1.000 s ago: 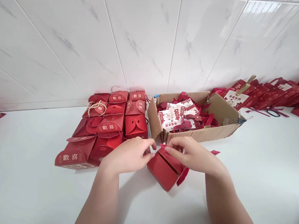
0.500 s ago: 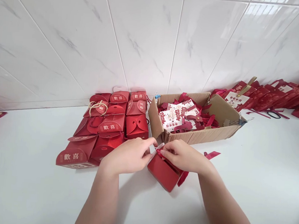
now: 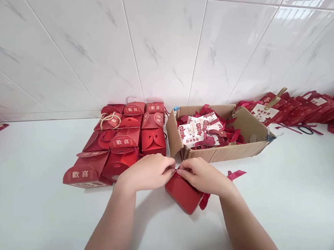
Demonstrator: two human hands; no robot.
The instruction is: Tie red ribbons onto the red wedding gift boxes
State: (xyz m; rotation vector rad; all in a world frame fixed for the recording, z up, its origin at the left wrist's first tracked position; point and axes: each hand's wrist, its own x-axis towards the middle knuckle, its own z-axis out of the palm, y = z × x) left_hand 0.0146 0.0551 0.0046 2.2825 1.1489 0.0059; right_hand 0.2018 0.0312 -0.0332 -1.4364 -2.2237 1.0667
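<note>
A small red gift box (image 3: 182, 193) sits on the white counter (image 3: 34, 199) just in front of me. My left hand (image 3: 147, 172) and my right hand (image 3: 202, 176) meet over its top, fingertips pinching the box's top flaps together at its upper left corner. A red ribbon (image 3: 236, 173) trails out from under my right hand to the right. The top of the box is mostly hidden by my fingers.
Several closed red gift boxes (image 3: 122, 140) are grouped to the left by the tiled wall. An open cardboard carton (image 3: 225, 152) holding printed cards and red ribbons lies behind my hands. More flat red boxes (image 3: 310, 107) line the wall at the right.
My two hands have drawn closer together over the red box, and the flaps that stood apart are now pinched together. The box has shifted slightly.
</note>
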